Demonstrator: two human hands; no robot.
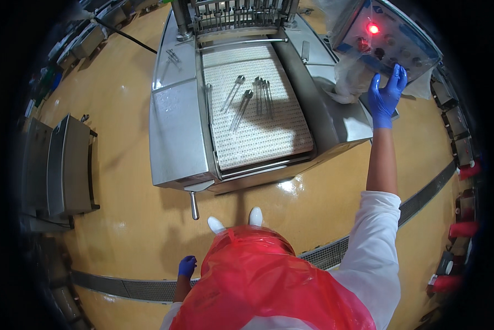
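Note:
My right hand (386, 100), in a blue glove, reaches up to the lower edge of a control box (390, 41) partly wrapped in clear plastic. Its fingers are spread, with the tips at the panel by the knobs; whether one presses a control I cannot tell. A red light (373, 28) glows on the panel. Down by my left side hangs my left hand (187, 267), also blue-gloved, its fingers curled with nothing visible in them. Several thin metal needles with dark heads (241, 107) lie on the white conveyor belt (258, 148) of a steel machine (178, 132).
At the machine's far end stands a row of vertical metal rods (233, 14). A lever handle (194, 206) sticks out from its near left corner. Steel cabinets (68, 165) stand at left. A floor drain grate (326, 253) crosses the yellow floor near my feet.

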